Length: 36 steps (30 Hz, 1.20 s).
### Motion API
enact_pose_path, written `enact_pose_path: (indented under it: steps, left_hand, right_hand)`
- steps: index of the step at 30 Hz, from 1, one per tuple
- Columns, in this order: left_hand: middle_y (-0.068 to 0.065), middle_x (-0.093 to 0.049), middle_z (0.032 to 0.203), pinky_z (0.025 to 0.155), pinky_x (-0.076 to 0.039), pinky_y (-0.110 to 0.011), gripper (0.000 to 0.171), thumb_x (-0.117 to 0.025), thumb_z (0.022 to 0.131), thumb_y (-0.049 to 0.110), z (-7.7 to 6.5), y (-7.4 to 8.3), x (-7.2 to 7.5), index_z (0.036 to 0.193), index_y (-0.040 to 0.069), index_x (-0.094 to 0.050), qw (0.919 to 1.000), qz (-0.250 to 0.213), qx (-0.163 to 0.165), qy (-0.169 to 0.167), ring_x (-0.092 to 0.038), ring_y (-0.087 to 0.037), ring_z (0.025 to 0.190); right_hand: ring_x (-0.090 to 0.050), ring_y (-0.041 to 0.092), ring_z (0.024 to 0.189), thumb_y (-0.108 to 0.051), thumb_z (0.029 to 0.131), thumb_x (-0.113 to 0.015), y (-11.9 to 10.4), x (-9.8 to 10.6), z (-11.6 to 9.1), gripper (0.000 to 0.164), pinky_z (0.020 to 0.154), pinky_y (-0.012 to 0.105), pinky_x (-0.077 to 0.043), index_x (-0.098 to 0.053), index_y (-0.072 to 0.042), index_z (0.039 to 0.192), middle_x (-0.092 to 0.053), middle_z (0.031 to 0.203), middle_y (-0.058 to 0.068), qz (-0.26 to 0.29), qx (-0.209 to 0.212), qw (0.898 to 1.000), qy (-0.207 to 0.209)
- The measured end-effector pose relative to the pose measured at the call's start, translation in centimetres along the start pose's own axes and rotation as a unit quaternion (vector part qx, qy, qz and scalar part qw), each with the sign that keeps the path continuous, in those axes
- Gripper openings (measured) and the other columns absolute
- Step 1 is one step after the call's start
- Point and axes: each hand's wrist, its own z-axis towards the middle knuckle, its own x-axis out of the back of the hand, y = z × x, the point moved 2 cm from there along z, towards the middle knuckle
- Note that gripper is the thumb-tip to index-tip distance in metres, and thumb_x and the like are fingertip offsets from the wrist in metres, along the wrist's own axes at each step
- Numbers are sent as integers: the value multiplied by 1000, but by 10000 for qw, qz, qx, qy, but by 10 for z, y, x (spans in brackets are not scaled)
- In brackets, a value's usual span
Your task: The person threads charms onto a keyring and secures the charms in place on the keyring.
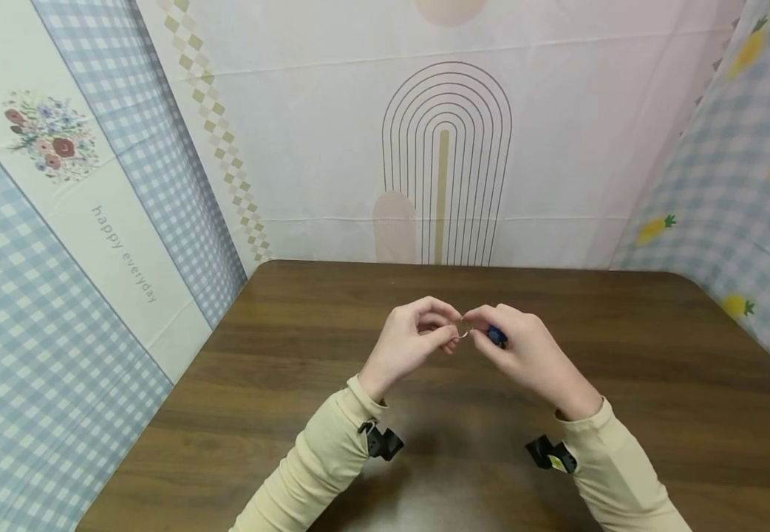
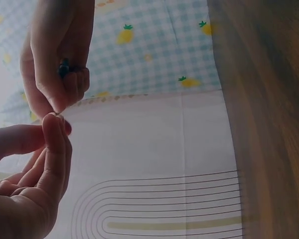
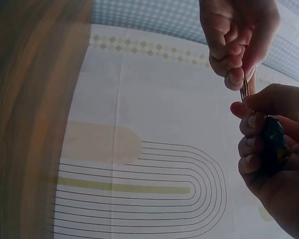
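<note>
Our left hand (image 1: 411,341) and right hand (image 1: 525,349) pinch one metal ring (image 3: 244,90) between them, above the wooden surface (image 1: 278,340). Inside the right hand we hold also a dark blue object (image 3: 273,145), partly covered.

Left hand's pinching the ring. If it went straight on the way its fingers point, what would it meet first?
Most likely the right hand, which also holds the ring; the exact gap is hard to judge.
</note>
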Motion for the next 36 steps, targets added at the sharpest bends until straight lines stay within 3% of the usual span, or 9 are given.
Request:
enact_pose_path:
  steps: [6,14,17,19,25,28,32,36]
  left_hand:
    - [-26,-69,86,64,-57,-28,18,-57,89,-4,-7,-2,4,107,-3,-61,9997,15,156,-209,-60,-7,63]
    - [-33,-68,96,71,-61,-37,22,-61,89,-3,-3,-11,1,111,-6,-61,9956,-793,161,475,-68,-17,68]
    - [-31,-69,94,72,-61,-38,19,-62,89,-4,-1,-14,2,107,-8,-65,9959,-697,148,561,-69,-17,68]
    - [-31,-69,93,72,-61,-39,17,-62,90,-4,-1,-14,3,105,-10,-66,9970,-544,107,542,-66,-10,65]
    - [-25,-71,87,63,-56,-20,13,-62,90,-3,4,-12,5,98,-7,-71,9993,82,-10,374,-61,-6,62]
    - [-24,-70,85,61,-54,-18,12,-62,90,-1,6,-10,5,98,-5,-72,9994,280,-39,187,-59,-7,62]
    - [-24,-70,91,66,-56,-23,14,-63,92,3,8,-9,3,102,-3,-70,9999,129,33,65,-61,-8,66]
    - [-25,-70,96,72,-60,-33,20,-67,90,6,8,-11,-2,107,-2,-68,9987,-414,185,251,-66,-10,69]
  right_hand:
    - [-47,2,63,8,80,-67,-9,-8,-3,18,54,17,-42,-69,-7,90,-63,75,-1,-177,25,9996,209]
    - [-49,3,61,6,81,-69,-6,-13,-4,15,54,21,-43,-68,-4,92,-63,73,1,-395,-283,9978,448]
    - [-49,5,62,6,81,-69,-7,-14,-3,16,55,21,-43,-68,-3,94,-63,73,1,-463,-270,9977,403]
    - [-49,5,62,5,80,-69,-7,-14,-3,16,55,21,-43,-69,-3,94,-63,73,1,-499,-249,9978,369]
    - [-51,4,62,3,81,-70,-6,-10,0,12,55,22,-47,-69,-6,90,-67,76,2,-400,-299,9987,27]
    - [-51,2,61,2,82,-69,-5,-7,2,11,55,21,-47,-68,-7,87,-69,77,2,-281,-404,9986,-176]
    - [-46,-1,56,4,80,-69,-1,-4,2,12,52,17,-42,-69,-7,85,-68,73,-2,-191,-450,9988,-66]
    - [-45,-1,55,6,78,-70,5,-2,3,13,52,13,-39,-69,-6,83,-68,70,-2,-155,-443,9983,346]
